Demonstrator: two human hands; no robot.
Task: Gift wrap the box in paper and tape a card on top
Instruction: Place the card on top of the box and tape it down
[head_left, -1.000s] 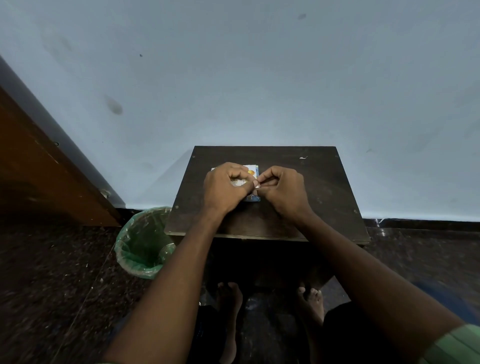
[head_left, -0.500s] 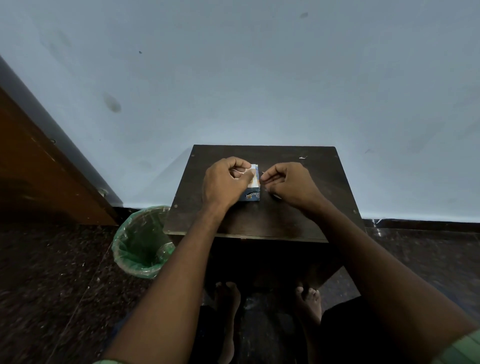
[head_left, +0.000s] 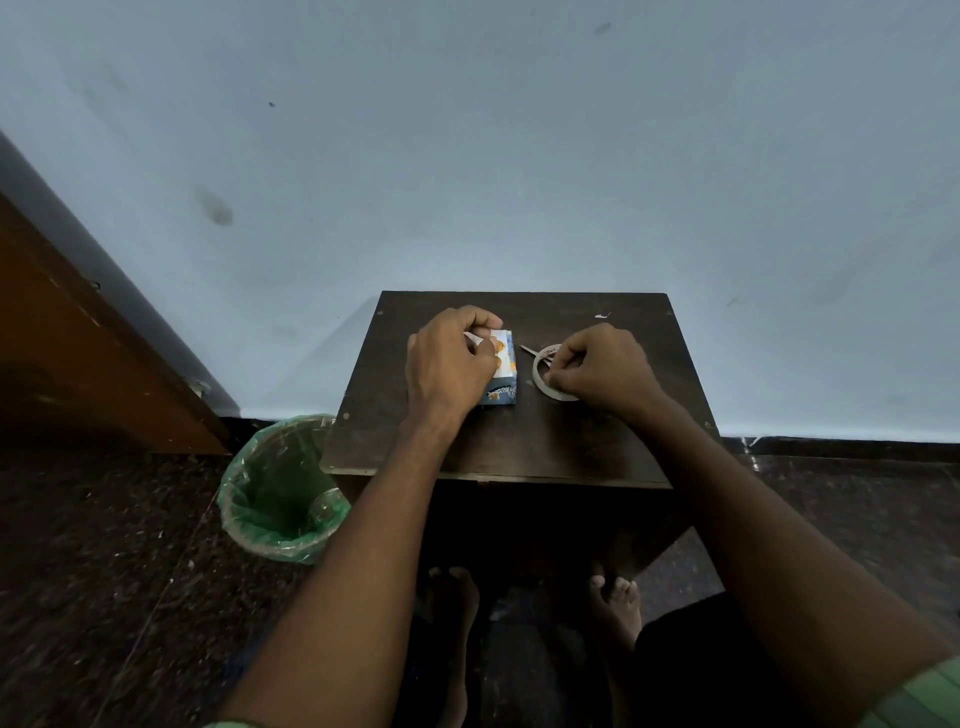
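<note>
A small box wrapped in blue patterned paper stands on the dark wooden table. A white card with orange marks lies on its top. My left hand curls over the box and card and covers their left part. To the right of the box lies a roll of clear tape. My right hand rests on the roll with curled fingers that pinch its edge. A pair of scissors shows only its tips, just behind the roll.
A bin with a green liner stands on the floor at the table's left front corner. The wall rises right behind the table. A wooden door is at the left. A scrap of paper lies near the table's back edge.
My right hand has moved away from the box to the right and now sits on the tape roll. My left hand has stayed on the box and card.
</note>
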